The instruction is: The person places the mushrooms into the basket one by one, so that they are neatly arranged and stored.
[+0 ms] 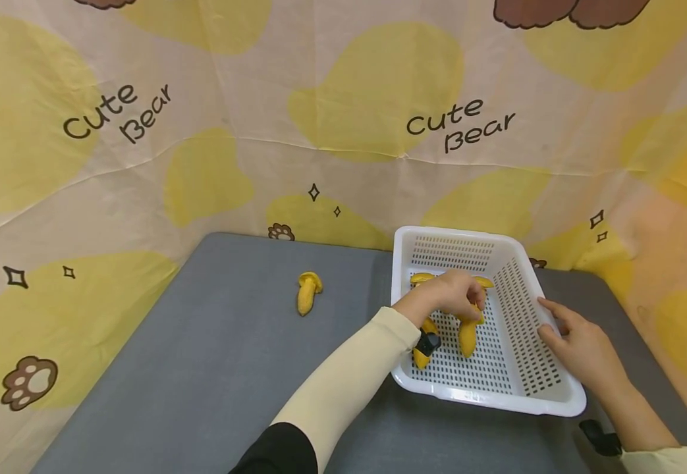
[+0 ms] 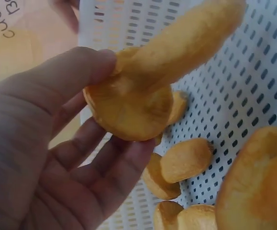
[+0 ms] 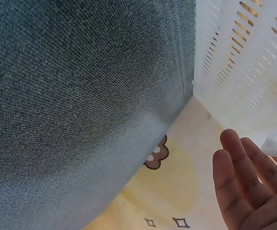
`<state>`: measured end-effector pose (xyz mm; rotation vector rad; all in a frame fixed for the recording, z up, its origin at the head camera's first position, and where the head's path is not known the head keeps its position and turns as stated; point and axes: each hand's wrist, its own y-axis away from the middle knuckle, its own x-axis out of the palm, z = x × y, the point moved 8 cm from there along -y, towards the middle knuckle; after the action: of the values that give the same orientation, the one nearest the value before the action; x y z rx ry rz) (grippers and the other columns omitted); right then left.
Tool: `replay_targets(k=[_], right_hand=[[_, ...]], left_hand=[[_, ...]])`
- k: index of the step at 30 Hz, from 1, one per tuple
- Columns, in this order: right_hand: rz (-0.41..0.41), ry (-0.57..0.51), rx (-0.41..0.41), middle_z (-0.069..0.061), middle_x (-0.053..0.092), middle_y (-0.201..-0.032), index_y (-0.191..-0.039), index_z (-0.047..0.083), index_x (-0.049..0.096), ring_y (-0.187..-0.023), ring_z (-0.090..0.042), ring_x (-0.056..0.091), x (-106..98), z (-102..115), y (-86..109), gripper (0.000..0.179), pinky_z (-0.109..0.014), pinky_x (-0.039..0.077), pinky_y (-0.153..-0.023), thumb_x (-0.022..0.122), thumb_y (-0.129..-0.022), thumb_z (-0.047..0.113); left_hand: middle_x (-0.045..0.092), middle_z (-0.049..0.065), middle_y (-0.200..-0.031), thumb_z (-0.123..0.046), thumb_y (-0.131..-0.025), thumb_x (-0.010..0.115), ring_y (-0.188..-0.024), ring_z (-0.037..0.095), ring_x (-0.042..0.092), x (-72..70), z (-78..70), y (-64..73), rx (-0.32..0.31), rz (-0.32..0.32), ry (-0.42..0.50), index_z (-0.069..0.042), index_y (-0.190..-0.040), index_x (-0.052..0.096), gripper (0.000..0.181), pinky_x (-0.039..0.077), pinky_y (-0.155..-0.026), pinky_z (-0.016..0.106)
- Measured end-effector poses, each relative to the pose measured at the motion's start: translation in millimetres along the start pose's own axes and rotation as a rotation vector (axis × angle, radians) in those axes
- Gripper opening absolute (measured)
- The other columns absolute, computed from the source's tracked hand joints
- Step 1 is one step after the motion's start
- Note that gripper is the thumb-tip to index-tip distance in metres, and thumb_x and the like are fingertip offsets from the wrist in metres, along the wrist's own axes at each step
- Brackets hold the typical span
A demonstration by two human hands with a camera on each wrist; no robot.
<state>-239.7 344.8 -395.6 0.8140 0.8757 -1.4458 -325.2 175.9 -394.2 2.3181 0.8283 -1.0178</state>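
In the left wrist view, my left hand [image 2: 76, 143] pinches a yellow mushroom [image 2: 128, 110] by its cap, thumb on one side and fingers on the other. Its stem points away from the palm. Seen from the head, this mushroom [image 1: 467, 339] is over the white plastic basket [image 1: 450, 394], where several more mushrooms [image 2: 186, 160] lie. My right hand [image 1: 586, 349] is at the basket's right side, fingertips right at the rim. From the right wrist, its fingers [image 3: 241, 167] look extended and loosely bent beside the outer wall. One mushroom [image 1: 307, 294] lies outside the basket, to its left.
The basket stands on a grey table [image 1: 201, 368], toward its right side. Behind the table hangs a cream and yellow cloth [image 1: 343, 99] printed with lettering and paw marks. The basket's back rim is close to this cloth.
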Motion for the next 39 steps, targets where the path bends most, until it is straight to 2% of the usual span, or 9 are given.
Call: replay_targets(k=[7, 16, 29, 39], right_hand=[[0.007, 0.002, 0.0, -0.035, 0.063, -0.099, -0.145, -0.002, 0.037, -0.058, -0.019, 0.065, 1.2, -0.6, -1.1, 0.056, -0.031, 0.051, -0.047, 0.047, -0.097, 0.025], [0.002, 0.003, -0.014, -0.033, 0.063, -0.097, -0.146, -0.001, 0.036, -0.057, -0.018, 0.064, 0.8, -3.3, -2.5, 0.057, -0.03, 0.048, -0.046, 0.049, -0.097, 0.026], [0.008, 0.01, -0.014, -0.033, 0.064, -0.095, -0.146, -0.002, 0.036, -0.057, -0.019, 0.064, 0.5, -2.8, -3.7, 0.057, -0.03, 0.049, -0.046, 0.048, -0.098, 0.026], [-0.009, 0.025, -0.026, -0.034, 0.064, -0.096, -0.144, -0.003, 0.038, -0.058, -0.019, 0.064, -0.4, -1.9, -2.4, 0.056, -0.031, 0.047, -0.048, 0.049, -0.097, 0.025]], left_hand=[[0.062, -0.014, -0.08, -0.024, -0.081, 0.078, -0.077, 0.003, 0.056, 7.5, 10.0, 1.2, -0.09, 0.026, -0.048, -0.025, -0.082, 0.069, 0.01, 0.046, -0.066, 0.014], [0.062, -0.013, -0.081, -0.024, -0.082, 0.077, -0.074, 0.002, 0.052, 15.1, 16.9, -3.2, -0.107, 0.061, -0.117, -0.023, -0.082, 0.071, 0.007, 0.043, -0.063, 0.014], [0.058, -0.011, -0.095, -0.017, -0.084, 0.075, -0.081, 0.006, 0.05, 16.7, 25.4, -2.9, -0.148, 0.113, -0.142, -0.023, -0.084, 0.071, 0.007, 0.043, -0.065, 0.017], [0.058, -0.012, -0.097, -0.015, -0.084, 0.074, -0.084, 0.005, 0.05, 18.0, 27.2, -2.2, -0.164, 0.125, -0.109, -0.023, -0.086, 0.071, 0.008, 0.045, -0.067, 0.018]])
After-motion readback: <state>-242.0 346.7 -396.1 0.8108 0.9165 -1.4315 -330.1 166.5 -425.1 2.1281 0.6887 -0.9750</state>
